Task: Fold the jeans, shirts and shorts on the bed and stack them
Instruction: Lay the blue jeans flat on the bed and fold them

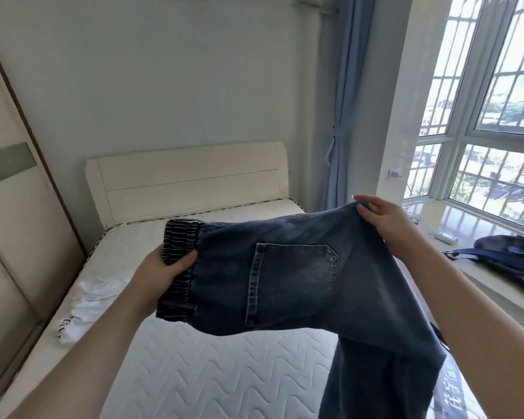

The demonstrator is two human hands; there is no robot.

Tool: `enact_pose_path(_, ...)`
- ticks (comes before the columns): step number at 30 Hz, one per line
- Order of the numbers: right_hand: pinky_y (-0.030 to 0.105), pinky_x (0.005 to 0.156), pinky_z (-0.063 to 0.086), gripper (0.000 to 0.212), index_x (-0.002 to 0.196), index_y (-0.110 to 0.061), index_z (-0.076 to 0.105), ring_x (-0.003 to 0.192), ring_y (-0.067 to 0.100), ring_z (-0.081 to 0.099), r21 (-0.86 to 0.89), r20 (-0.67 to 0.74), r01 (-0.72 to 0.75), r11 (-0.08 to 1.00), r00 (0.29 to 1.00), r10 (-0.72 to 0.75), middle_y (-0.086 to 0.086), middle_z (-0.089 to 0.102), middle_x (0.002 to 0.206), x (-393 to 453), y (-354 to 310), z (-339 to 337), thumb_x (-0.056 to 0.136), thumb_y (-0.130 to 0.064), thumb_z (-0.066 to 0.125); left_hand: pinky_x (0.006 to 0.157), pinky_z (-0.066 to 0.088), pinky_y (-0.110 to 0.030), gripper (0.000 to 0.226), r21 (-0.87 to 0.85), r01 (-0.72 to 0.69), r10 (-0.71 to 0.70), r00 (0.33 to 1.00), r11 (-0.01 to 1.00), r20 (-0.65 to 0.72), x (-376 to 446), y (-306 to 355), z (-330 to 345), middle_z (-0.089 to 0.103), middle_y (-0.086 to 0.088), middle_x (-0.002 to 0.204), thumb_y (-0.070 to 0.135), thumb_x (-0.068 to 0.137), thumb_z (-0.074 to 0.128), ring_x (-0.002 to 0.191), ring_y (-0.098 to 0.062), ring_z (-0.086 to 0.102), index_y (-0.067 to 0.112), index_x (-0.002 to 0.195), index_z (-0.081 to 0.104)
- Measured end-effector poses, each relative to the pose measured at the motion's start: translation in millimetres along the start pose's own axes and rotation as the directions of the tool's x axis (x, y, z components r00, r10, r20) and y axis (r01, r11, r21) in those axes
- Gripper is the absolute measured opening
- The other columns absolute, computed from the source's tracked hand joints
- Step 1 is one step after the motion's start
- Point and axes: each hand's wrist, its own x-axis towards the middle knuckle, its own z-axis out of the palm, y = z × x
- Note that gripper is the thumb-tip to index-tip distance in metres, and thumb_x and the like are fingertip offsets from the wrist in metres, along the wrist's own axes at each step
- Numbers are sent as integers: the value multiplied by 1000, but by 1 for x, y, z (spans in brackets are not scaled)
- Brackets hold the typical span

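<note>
Jeans (297, 282) are up in the air over the bed (212, 373), not lying on it yet. They're already doubled leg on leg, back pocket (291, 282) facing the camera. The long axis runs left to right across the view at waist level, then breaks at the right hand and the legs drop straight down toward the bottom right corner, hems out of sight.

Left hand (158, 276) is the grip on the elastic waistband (179, 267), thumb curled over the front and the other fingers behind it, so it's pinching the band. Right hand (384, 225) pinches the top edge of the denim around the seat, higher and further out than the left. Both forearms are stretched forward, the right a bit raised.

What the next move turns on, I'd guess: the waist end sits left, the long hanging part sits right and below, so the right hand is the nearer one to the legs. Laying it flat probably means lowering the lot onto the mattress with the legs running toward the near side.

White shirt (88, 306) is crumpled at the bed's left edge, well apart from the jeans. A dark bag (508, 258) sits on the windowsill (454, 219) at right.
</note>
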Motion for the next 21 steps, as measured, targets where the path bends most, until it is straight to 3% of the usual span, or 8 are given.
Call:
enact_pose_path(3,16,74,56,20,103,-29,73,93,9,71,-91,134,-78,993,987,90,-7,76,100,8,33,-9,91,-15,69,83,54,-41,56,32,65,-65,998,997,5,1,-22,8,75,2,105,63,57,84,95,-19,72,36,103,70)
enact_pose_path(7,11,74,53,19,90,-31,74,89,9,69,-340,254,-113,933,945,207,-9,75,91,16,88,-9,86,-12,73,85,54,-43,48,72,163,-161,987,984,-24,-3,-57,15,75,-2,103,50,65,86,94,-22,72,27,103,70)
enact_pose_path(10,24,76,51,14,92,-22,73,88,20,63,-501,295,-90,861,918,267,11,72,98,22,128,4,82,-11,77,81,55,-40,44,87,242,-234,968,966,-95,-11,-82,18,76,-4,98,38,66,82,91,-25,73,17,103,68)
enact_pose_path(12,30,70,47,15,92,-11,74,80,23,60,-587,321,-48,808,902,287,23,71,97,24,150,17,78,-8,79,78,54,-36,43,80,288,-276,951,954,-142,-18,-97,19,76,-6,96,32,66,80,90,-26,72,15,103,67)
enact_pose_path(14,30,70,43,16,87,-6,74,75,20,57,-600,335,-37,799,895,293,22,71,86,25,170,32,73,-3,81,80,54,-37,37,67,329,-313,932,942,-182,-23,-109,16,75,-10,99,24,72,80,90,-28,72,12,104,66)
enact_pose_path(17,29,70,40,14,80,-12,76,68,12,53,-587,359,-36,809,884,300,0,63,70,22,196,54,69,-7,84,87,54,-45,28,61,394,-370,898,917,-237,-33,-125,4,74,-13,100,16,81,77,92,-31,70,10,106,66)
enact_pose_path(21,29,86,42,15,86,-11,74,92,15,58,-532,460,16,846,845,273,-2,66,95,16,222,93,74,-9,83,86,55,-47,29,27,459,-430,850,888,-306,-49,-144,-22,75,-12,99,17,81,77,91,-32,71,11,107,65)
